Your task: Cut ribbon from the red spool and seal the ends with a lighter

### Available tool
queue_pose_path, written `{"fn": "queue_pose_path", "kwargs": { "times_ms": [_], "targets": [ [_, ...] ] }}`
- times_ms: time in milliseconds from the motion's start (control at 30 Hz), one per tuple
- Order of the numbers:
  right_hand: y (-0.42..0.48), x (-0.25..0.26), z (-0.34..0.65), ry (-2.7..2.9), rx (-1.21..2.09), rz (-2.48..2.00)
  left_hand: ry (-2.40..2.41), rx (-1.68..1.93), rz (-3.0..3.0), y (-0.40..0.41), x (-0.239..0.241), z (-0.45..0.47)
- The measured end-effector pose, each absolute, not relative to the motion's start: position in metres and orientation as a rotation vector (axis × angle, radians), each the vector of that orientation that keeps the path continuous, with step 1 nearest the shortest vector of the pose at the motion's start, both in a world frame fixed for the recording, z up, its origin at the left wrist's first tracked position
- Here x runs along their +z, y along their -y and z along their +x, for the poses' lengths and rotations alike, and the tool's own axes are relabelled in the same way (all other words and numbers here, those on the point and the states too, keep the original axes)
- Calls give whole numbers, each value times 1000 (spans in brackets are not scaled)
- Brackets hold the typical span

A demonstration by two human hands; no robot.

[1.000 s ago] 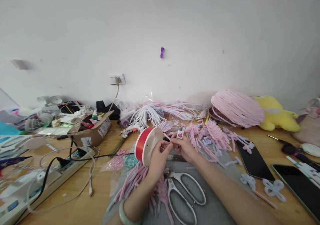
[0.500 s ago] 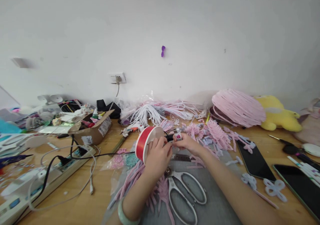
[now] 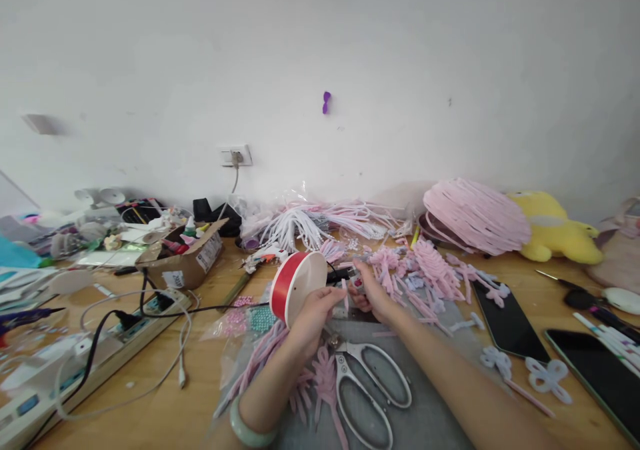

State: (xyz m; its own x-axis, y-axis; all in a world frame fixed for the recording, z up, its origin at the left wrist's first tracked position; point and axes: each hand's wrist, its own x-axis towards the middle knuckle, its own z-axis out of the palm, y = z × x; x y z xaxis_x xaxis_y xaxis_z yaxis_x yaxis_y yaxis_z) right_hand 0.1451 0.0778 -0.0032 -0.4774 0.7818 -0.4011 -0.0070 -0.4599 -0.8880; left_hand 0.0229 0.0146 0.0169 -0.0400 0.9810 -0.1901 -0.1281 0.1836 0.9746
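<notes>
Red ribbon spool (image 3: pixel 289 283) sits at 10 o'clock of the left hand (image 3: pixel 313 311), which pinches a thin pink strip (image 3: pixel 345 295). Right hand (image 3: pixel 374 295) grips a small lighter (image 3: pixel 356 281). Scissors (image 3: pixel 367 387) lie untouched on the counter (image 3: pixel 165 403) at 6 o'clock.

A spool (image 3: pixel 295 285) of red ribbon with plain white faces. Pale pink fuzzy strips (image 3: pixel 430 270) heaped across my light wood counter (image 3: pixel 165 397). White-handled scissors (image 3: pixel 344 373) on a grey mat (image 3: pixel 435 417). A pale green bangle (image 3: pixel 249 429) on my left wrist. A yellow plush toy (image 3: pixel 550 233), black phones (image 3: pixel 507 323), and a purple bow (image 3: pixel 326 102) on the white wall (image 3: pixel 150 70).
</notes>
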Motion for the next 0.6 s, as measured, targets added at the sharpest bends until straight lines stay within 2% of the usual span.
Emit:
{"fn": "queue_pose_path", "kwargs": {
  "times_ms": [300,600],
  "targets": [
    [-71,-9,130,1104,1895,-1305,-1022,1161,570,-14,19,27],
    [-71,-13,127,1095,1797,-1385,-982,1119,569,-13,11,30]
  ]
}}
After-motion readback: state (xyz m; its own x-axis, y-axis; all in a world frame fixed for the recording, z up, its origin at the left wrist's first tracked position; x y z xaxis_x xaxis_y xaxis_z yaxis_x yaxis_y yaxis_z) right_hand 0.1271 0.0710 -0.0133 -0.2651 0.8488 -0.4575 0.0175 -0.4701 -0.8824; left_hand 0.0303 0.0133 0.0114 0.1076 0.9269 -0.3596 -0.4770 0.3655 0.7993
